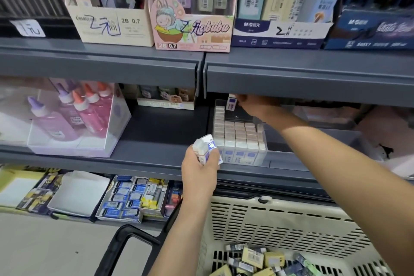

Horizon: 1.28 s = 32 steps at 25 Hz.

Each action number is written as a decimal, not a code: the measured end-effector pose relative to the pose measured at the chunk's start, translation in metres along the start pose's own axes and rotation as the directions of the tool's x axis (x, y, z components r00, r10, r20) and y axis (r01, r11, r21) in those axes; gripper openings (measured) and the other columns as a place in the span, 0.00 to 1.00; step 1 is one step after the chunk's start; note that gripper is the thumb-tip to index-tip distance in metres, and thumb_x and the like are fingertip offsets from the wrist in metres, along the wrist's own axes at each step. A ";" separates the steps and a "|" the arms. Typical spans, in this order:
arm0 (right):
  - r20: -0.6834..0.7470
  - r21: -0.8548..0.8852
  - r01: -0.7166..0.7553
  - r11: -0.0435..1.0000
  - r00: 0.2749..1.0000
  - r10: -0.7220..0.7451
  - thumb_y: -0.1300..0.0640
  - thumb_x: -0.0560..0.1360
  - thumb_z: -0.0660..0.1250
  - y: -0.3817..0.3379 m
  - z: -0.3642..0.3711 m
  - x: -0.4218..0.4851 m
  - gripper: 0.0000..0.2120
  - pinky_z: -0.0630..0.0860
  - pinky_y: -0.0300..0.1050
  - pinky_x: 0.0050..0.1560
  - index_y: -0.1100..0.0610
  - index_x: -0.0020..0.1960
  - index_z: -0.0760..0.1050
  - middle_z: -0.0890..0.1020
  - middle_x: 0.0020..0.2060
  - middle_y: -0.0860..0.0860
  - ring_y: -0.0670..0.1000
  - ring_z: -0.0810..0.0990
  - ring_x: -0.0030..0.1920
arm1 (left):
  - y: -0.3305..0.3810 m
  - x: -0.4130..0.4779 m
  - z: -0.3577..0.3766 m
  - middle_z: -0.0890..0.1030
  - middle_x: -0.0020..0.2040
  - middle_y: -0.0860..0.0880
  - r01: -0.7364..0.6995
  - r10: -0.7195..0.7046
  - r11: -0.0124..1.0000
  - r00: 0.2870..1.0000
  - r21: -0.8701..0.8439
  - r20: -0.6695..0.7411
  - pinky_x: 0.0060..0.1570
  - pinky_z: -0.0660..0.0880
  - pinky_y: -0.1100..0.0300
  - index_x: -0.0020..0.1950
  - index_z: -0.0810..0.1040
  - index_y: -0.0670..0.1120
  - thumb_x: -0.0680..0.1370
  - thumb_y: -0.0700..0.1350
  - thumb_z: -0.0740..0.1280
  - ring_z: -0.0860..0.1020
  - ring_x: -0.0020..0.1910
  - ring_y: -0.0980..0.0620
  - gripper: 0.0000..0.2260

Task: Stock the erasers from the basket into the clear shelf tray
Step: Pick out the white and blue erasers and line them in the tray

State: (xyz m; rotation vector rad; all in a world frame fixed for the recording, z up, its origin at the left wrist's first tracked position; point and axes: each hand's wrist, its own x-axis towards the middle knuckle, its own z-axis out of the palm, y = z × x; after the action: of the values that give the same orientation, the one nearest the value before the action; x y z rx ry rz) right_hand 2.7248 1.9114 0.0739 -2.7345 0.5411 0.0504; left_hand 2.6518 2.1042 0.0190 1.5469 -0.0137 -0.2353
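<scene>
A clear shelf tray [265, 141] on the middle shelf holds several rows of white erasers with blue sleeves. My right hand [252, 105] reaches deep under the upper shelf and pinches one upright eraser [231, 102] over the tray's back part. My left hand [200, 168] grips a few erasers [207, 147] in front of the tray's left front corner. A beige slotted basket [280, 226] sits low at the bottom right, with several loose erasers [257, 260] in it.
Glue bottles in a clear box [71, 119] stand at the left of the same shelf. Pencil-lead boxes [192, 29] line the grey upper shelf [291, 74]. The lower shelf holds trays of erasers [125, 201]. A black basket handle [125, 237] juts out at the bottom.
</scene>
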 end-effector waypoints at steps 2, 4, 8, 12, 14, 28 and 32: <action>-0.067 0.122 0.000 0.993 0.998 0.009 0.49 0.81 0.53 -0.013 0.007 0.005 0.18 0.69 0.49 0.53 0.60 0.60 0.72 0.78 0.57 0.60 0.59 0.75 0.58 | 0.000 -0.001 0.000 0.79 0.43 0.54 0.004 -0.004 1.000 1.000 0.011 -0.003 0.39 0.74 0.67 0.44 0.71 0.57 0.77 0.43 0.66 0.81 0.43 0.52 0.09; -0.113 0.211 0.044 0.976 0.993 -0.021 0.51 0.79 0.56 -0.020 0.016 0.009 0.13 0.71 0.49 0.54 0.59 0.53 0.73 0.80 0.51 0.59 0.57 0.78 0.54 | -0.001 0.000 0.001 0.79 0.43 0.54 -0.001 0.001 1.000 1.000 0.008 -0.004 0.39 0.74 0.67 0.44 0.70 0.57 0.77 0.44 0.66 0.81 0.44 0.51 0.09; -0.036 0.163 0.077 0.984 0.997 -0.072 0.56 0.79 0.57 -0.018 0.025 0.014 0.06 0.71 0.47 0.56 0.55 0.51 0.72 0.78 0.53 0.57 0.56 0.77 0.53 | -0.004 0.003 0.001 0.79 0.43 0.54 -0.002 0.002 1.000 1.000 0.003 -0.015 0.42 0.75 0.64 0.45 0.71 0.57 0.77 0.43 0.66 0.81 0.45 0.50 0.08; -0.055 0.111 0.128 0.986 0.991 -0.122 0.55 0.79 0.57 -0.016 0.020 0.010 0.05 0.68 0.44 0.52 0.52 0.48 0.72 0.77 0.49 0.53 0.55 0.75 0.52 | -0.003 0.002 0.002 0.80 0.47 0.52 0.002 -0.002 1.000 1.000 -0.030 0.002 0.35 0.74 0.71 0.58 0.72 0.50 0.77 0.43 0.67 0.81 0.44 0.53 0.11; -0.174 0.133 0.219 0.967 0.965 -0.195 0.53 0.79 0.57 -0.018 0.013 -0.009 0.06 0.69 0.43 0.50 0.52 0.47 0.72 0.77 0.43 0.50 0.51 0.76 0.47 | -0.002 0.000 0.001 0.81 0.48 0.50 -0.001 0.002 0.999 1.000 -0.046 0.024 0.33 0.73 0.74 0.64 0.71 0.46 0.76 0.43 0.68 0.80 0.40 0.55 0.17; 0.018 0.596 0.120 0.794 0.987 -0.162 0.55 0.77 0.63 -0.010 0.006 -0.083 0.08 0.75 0.38 0.35 0.47 0.40 0.75 0.81 0.24 0.43 0.39 0.76 0.24 | -0.003 -0.004 0.000 0.83 0.42 0.45 -0.048 0.050 0.998 0.998 -0.046 0.042 0.31 0.72 0.65 0.53 0.77 0.46 0.76 0.45 0.68 0.73 0.29 0.56 0.07; 0.047 0.637 0.159 0.754 0.969 -0.244 0.59 0.74 0.68 -0.007 0.004 -0.086 0.07 0.78 0.34 0.35 0.48 0.41 0.76 0.83 0.31 0.45 0.41 0.82 0.31 | -0.003 -0.004 -0.002 0.78 0.34 0.49 -0.079 0.079 0.997 0.997 -0.013 0.013 0.28 0.69 0.68 0.47 0.77 0.48 0.75 0.44 0.68 0.69 0.26 0.60 0.02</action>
State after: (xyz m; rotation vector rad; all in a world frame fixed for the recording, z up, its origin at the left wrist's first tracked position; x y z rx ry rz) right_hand 2.6485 1.9501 0.0817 -2.0867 0.1669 -0.0105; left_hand 2.6482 2.1071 0.0163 1.5292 -0.0840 -0.1829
